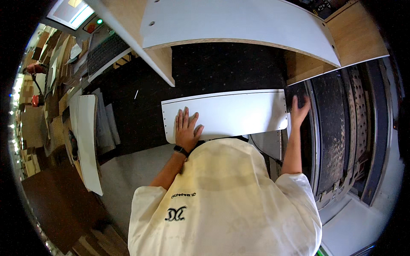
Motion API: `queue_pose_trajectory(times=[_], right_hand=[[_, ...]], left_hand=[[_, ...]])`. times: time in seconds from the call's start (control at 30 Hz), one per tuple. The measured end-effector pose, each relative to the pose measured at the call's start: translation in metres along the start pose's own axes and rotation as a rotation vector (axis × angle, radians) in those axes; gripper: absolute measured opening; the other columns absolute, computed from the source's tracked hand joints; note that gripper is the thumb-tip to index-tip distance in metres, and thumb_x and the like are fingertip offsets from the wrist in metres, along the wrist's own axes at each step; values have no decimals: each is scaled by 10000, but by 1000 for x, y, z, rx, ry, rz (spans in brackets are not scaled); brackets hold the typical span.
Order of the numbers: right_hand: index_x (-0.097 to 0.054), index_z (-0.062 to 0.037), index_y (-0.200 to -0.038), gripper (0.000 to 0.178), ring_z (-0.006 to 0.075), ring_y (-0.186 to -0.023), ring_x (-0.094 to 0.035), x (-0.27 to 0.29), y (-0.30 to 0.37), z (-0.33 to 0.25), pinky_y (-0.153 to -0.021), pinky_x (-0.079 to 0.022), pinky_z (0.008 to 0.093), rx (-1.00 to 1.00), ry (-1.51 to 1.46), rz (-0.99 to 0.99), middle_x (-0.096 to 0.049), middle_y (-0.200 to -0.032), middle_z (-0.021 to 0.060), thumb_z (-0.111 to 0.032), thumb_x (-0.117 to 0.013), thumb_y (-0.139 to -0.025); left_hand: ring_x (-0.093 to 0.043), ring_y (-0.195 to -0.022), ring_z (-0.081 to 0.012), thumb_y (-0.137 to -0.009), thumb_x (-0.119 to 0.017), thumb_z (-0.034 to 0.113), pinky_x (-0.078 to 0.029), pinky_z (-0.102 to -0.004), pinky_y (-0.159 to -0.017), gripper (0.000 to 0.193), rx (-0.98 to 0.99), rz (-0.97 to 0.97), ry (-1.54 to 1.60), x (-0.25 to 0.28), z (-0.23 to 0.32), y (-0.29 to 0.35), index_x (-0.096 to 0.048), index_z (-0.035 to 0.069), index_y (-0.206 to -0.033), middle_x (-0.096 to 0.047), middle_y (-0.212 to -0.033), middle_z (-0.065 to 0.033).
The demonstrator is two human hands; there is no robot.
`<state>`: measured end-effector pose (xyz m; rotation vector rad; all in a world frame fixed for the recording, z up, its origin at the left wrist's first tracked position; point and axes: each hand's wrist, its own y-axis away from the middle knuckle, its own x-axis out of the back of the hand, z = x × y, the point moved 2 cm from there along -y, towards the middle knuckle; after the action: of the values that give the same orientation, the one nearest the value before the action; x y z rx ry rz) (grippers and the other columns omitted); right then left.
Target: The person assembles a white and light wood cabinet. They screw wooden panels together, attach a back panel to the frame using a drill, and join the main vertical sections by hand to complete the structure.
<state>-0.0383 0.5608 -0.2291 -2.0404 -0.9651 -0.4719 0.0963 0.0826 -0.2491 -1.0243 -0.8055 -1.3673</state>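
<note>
A white panel with small holes along its short edges and a thin dark groove near its far long edge lies flat on the black work surface. My left hand rests on its left part, palm down and fingers spread. A dark watch is on that wrist. Just beyond the panel's right end, my right hand is raised with thumb and fingers apart, nothing between them, slightly blurred. A white cabinet frame with wood-coloured inner faces stands on the far side of the panel.
Another white panel leans at the left, beside grey sheets. A thin white stick lies on the black surface. A keyboard and a lit screen are at the far left. Dark metal machinery runs along the right.
</note>
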Motion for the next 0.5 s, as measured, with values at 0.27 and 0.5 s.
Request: queue_pose_trajectory(times=[0.27, 0.5], right_hand=[[-291, -19, -1489, 756, 232, -1287, -434, 16, -152, -64, -1039, -395, 327, -230, -743, -238, -412, -1458, 147, -104, -733, -882], [-416, 26, -1349, 553, 213, -1188, -476, 7, -205, -30, -993, -406, 353, 179, -666, 170, -484, -1324, 152, -81, -712, -895]], left_hand=[[-393, -1346, -382, -898, -683, 243, -343, -467, -1103, 456, 216, 264, 380, 20, -11, -22, -547, 13, -1268, -508, -1364, -203], [-289, -1413, -304, -805, -811, 258, -276, -527, -1138, 999, 27, 685, 542, 182, -20, -144, -144, 50, -1519, -270, -1530, -195]])
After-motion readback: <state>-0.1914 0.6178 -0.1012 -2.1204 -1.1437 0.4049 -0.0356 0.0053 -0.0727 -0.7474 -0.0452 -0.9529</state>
